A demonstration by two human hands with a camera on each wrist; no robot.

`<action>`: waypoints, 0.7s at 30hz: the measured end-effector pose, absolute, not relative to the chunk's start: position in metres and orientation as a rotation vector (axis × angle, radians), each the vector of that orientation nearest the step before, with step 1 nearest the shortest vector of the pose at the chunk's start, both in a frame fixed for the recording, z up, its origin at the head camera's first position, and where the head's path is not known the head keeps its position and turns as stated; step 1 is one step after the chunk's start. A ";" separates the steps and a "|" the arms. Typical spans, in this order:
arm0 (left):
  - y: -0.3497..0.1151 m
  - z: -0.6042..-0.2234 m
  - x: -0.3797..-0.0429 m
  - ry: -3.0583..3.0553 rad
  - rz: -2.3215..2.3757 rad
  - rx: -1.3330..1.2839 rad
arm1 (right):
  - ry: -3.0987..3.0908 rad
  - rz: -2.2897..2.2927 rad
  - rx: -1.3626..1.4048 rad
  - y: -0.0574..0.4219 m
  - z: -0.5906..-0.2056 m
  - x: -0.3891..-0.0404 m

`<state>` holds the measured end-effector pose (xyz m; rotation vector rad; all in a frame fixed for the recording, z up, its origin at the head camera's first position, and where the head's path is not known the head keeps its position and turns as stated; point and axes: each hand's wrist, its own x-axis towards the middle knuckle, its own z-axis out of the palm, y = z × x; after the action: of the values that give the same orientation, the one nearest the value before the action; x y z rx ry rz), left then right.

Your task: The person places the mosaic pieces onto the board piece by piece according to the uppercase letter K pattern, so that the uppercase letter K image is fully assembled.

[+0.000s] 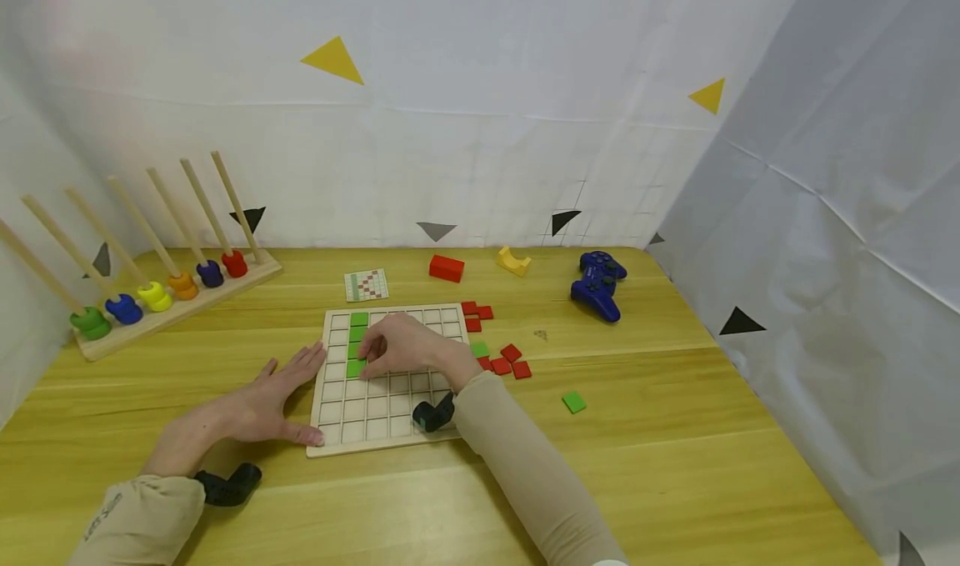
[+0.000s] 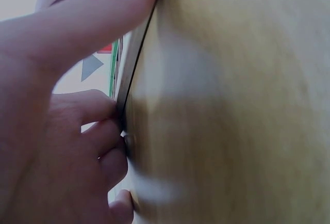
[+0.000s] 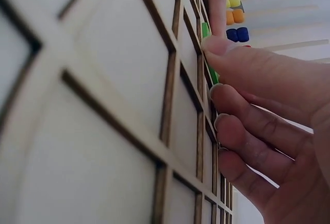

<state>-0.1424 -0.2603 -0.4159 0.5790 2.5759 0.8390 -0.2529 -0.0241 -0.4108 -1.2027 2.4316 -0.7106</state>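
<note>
A wooden grid board (image 1: 377, 406) with pale square cells lies flat on the table. Several green square tiles form a column near its left side. My right hand (image 1: 408, 345) reaches over the board, its thumb and index finger pinching the lowest green tile (image 1: 354, 369) of that column. In the right wrist view the thumb lies against a green tile (image 3: 214, 74), while the other fingertips (image 3: 229, 126) bend down close to the grid. My left hand (image 1: 258, 403) lies spread at the board's left edge, thumb by the near corner, fingers further up.
Loose red tiles (image 1: 501, 367) lie right of the board, with a green tile (image 1: 574, 402) farther out. Behind are a pattern card (image 1: 366, 285), red block (image 1: 447, 268), yellow arch (image 1: 513, 261) and blue game controller (image 1: 597, 286). A pegged bead stand (image 1: 180, 303) stands left.
</note>
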 end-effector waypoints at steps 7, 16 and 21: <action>-0.259 -0.415 -0.142 2.570 0.833 0.582 | 2.429 -0.703 -1.193 -0.023 -0.409 -0.253; -0.259 -0.416 -0.142 2.566 0.852 0.601 | 2.466 -0.693 -1.185 -0.022 -0.400 -0.250; -0.260 -0.417 -0.143 2.573 0.853 0.598 | 2.453 -0.828 -1.264 -0.006 -0.366 -0.247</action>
<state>-0.1428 -0.2601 -0.4167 0.5978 2.5726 0.8532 -0.2474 -0.0065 -0.3664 -1.2636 2.4527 -0.8282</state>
